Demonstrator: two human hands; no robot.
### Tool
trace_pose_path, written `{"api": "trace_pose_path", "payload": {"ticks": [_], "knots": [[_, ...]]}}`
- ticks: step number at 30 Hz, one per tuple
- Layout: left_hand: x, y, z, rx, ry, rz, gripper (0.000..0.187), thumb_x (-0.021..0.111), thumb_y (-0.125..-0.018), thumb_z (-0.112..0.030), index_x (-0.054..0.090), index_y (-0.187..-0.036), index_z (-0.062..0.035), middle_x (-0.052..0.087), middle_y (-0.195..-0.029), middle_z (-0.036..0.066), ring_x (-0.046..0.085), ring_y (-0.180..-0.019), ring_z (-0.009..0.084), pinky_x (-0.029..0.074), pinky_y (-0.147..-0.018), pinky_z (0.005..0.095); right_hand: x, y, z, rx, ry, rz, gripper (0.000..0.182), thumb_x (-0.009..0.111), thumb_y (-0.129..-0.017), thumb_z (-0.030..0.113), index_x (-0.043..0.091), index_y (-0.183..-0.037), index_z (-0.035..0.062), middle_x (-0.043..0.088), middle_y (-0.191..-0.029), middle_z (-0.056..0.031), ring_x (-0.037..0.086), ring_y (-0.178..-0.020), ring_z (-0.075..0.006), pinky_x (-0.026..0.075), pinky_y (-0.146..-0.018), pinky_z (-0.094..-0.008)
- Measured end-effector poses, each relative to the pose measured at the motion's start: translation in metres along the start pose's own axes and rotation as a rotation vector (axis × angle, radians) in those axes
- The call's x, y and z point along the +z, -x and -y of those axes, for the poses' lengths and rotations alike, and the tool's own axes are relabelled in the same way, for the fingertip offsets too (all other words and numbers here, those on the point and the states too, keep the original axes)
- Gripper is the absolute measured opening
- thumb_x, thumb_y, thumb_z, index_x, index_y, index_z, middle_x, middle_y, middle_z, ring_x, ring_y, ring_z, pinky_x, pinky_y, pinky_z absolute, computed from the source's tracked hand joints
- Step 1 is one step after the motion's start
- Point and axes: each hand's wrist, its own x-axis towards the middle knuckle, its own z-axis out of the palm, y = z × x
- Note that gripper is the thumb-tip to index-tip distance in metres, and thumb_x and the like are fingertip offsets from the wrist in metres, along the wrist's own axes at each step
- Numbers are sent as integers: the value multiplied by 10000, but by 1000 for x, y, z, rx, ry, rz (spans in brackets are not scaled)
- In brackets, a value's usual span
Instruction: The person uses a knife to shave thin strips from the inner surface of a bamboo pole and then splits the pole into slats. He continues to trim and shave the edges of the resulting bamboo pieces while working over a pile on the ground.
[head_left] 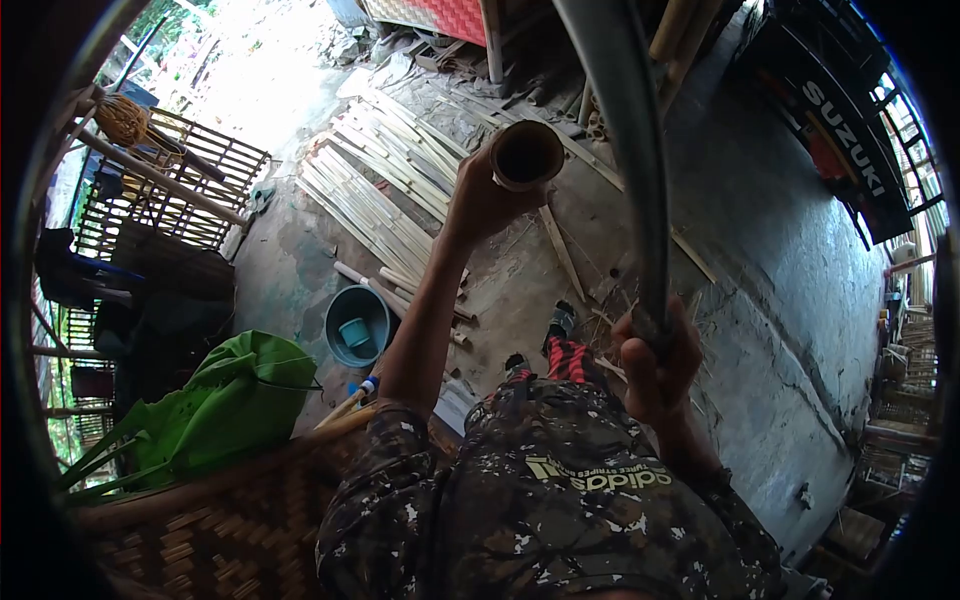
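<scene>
My left hand (492,197) is stretched out in front of me, its fingers wrapped round an upright bamboo tube (545,178). The tube's round, hollow end faces up toward the camera, and the rest below is hidden by the hand. On the right, the fingers of my right hand (655,365) are closed round the lower end of a machete (652,200). Its long grey blade rises past the top of the view, very near the camera, and looks curved. A gap separates the blade from the tube in this view.
Split bamboo strips (370,175) lie in rows on the floor ahead. A blue basin (342,310) with a small cup (354,332) stands at left, near a green bag (240,385). Woven bamboo seating (240,520) is beside me. A dark SUZUKI panel (835,130) stands at right.
</scene>
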Motion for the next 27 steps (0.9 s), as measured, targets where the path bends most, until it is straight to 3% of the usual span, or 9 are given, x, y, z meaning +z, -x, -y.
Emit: {"api": "trace_pose_path", "payload": {"ticks": [8, 11, 17, 18, 20, 22, 23, 25, 27], "knots": [[4, 0, 9, -46, -20, 72, 486, 855, -741, -120, 641, -1172, -50, 716, -1039, 46, 679, -956, 136, 555, -866, 311, 10, -6, -19, 339, 192, 152, 177, 654, -937, 115, 528, -981, -2, 592, -649, -110, 566, -526, -192, 424, -517, -351], [9, -4, 0, -83, 31, 35, 482, 810, -646, -61, 655, -1102, -61, 702, -1009, 75, 688, -929, 185, 540, -833, 351, 8, -5, -15, 381, 183, 149, 183, 655, -938, 112, 521, -986, -4, 596, -654, -111, 565, -522, -208, 411, -511, -363], [-23, 5, 4, 140, 181, 46, 652, 725, -771, -309, 578, -1315, 19, 632, -1313, 161, 550, -1290, 278, 384, -1112, 405, 6, -6, -15, 363, 208, 121, 203, 662, -939, 117, 504, -987, -1, 587, -654, -108, 547, -518, -209, 404, -510, -361], [-37, -3, -4, 163, 221, 7, 750, 682, -773, -392, 545, -1358, 56, 593, -1375, 192, 460, -1384, 294, 291, -1176, 413, 5, -5, -15, 344, 221, 109, 204, 661, -940, 117, 500, -985, 1, 583, -652, -107, 541, -515, -204, 402, -509, -360], [-59, -15, -24, 94, 11, -393, 604, 674, -784, -302, 613, -1286, 27, 645, -1305, 150, 561, -1279, 276, 394, -1098, 395, 2, -7, -14, 351, 213, 98, 203, 660, -943, 116, 495, -982, 3, 579, -645, -105, 537, -509, -210, 397, -505, -360], [-75, -50, -65, 292, -125, -673, 379, 589, -838, -71, 673, -1203, -9, 691, -1174, 108, 641, -1119, 220, 495, -924, 341, 1, -8, -13, 362, 208, 89, 203, 657, -945, 113, 490, -982, 4, 575, -638, -106, 538, -503, -218, 394, -502, -361], [-93, -71, -81, 553, -474, -686, 351, 592, -836, -33, 695, -1171, -18, 694, -1137, 116, 652, -1055, 224, 492, -913, 335, 0, -9, -12, 369, 207, 86, 202, 655, -946, 112, 488, -984, 4, 573, -634, -106, 541, -500, -223, 394, -502, -362], [-120, -124, -142, 966, -947, -867, 293, 623, -842, -31, 715, -1120, -23, 722, -1053, 107, 673, -1009, 246, 515, -872, 342, -2, -14, -10, 377, 218, 89, 203, 652, -947, 113, 484, -984, 5, 571, -629, -110, 548, -499, -232, 395, -505, -364], [-134, -159, -167, 1155, -1118, -790, 268, 605, -886, -49, 707, -1134, -31, 720, -1087, 97, 681, -1029, 237, 525, -883, 368, -4, -18, -7, 385, 241, 100, 206, 651, -949, 119, 481, -982, 6, 569, -625, -116, 555, -503, -239, 400, -512, -367]]}}
